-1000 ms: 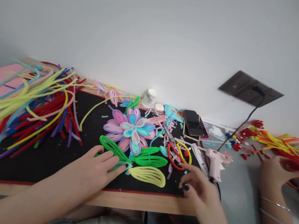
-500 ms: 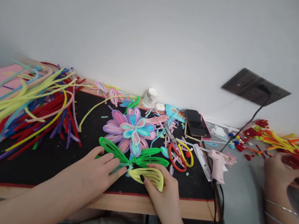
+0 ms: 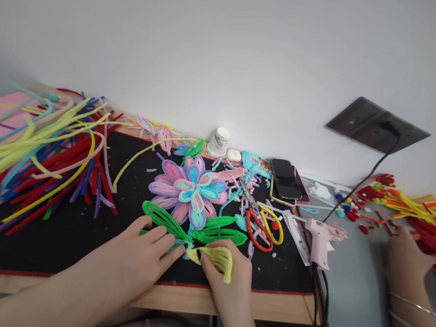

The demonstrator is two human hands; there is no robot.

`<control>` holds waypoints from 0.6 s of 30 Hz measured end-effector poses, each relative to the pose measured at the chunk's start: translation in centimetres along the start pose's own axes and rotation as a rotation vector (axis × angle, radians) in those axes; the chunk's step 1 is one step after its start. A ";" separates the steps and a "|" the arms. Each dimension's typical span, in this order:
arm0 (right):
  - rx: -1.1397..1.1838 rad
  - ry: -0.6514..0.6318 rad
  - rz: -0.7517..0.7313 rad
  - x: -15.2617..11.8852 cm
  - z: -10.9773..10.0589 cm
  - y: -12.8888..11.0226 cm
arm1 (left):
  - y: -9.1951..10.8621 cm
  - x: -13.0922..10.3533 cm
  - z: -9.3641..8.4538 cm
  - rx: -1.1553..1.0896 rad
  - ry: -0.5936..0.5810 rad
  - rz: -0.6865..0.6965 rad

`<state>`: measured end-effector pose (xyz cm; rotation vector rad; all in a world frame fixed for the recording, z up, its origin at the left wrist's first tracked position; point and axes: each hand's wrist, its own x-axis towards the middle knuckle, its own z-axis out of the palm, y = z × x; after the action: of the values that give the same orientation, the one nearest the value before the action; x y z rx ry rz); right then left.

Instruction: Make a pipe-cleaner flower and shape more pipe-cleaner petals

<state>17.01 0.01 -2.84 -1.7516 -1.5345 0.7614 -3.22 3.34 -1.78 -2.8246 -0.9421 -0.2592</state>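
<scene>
the yellow chenille-stem leaf (image 3: 218, 255) could kink or lose its shape if the right hand (image 3: 223, 267) squeezes or bends it too hard, and a sideways tug might loosen it at the pale blue stem (image 3: 188, 253) if the left hand (image 3: 155, 249) steadies poorly. the leaf lies between the right thumb and fingers, pinched narrowly, its outer end curving toward the surface's near edge (image 3: 263, 303). the left fingers curl over the teal leaf (image 3: 176, 244) by the joint; how firmly they grip, i cannot tell. green leaves (image 3: 220, 231) and the pastel flower (image 3: 196, 188) lie just beyond.
</scene>
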 end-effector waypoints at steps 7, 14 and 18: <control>0.027 0.021 -0.006 -0.2 0.4 0.5 | 0.1 0.4 -0.5 -0.001 0.021 -0.005; -0.093 0.007 -0.037 -0.3 0.5 -0.1 | 0.1 0.3 -0.3 -0.018 0.034 -0.002; -0.230 0.013 -0.071 -0.2 0.6 -0.3 | 0.1 0.2 -0.1 -0.015 0.020 -0.004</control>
<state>16.30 -0.13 -2.99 -1.8491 -1.7224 0.5554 -3.07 3.37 -1.66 -2.8281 -0.9464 -0.2952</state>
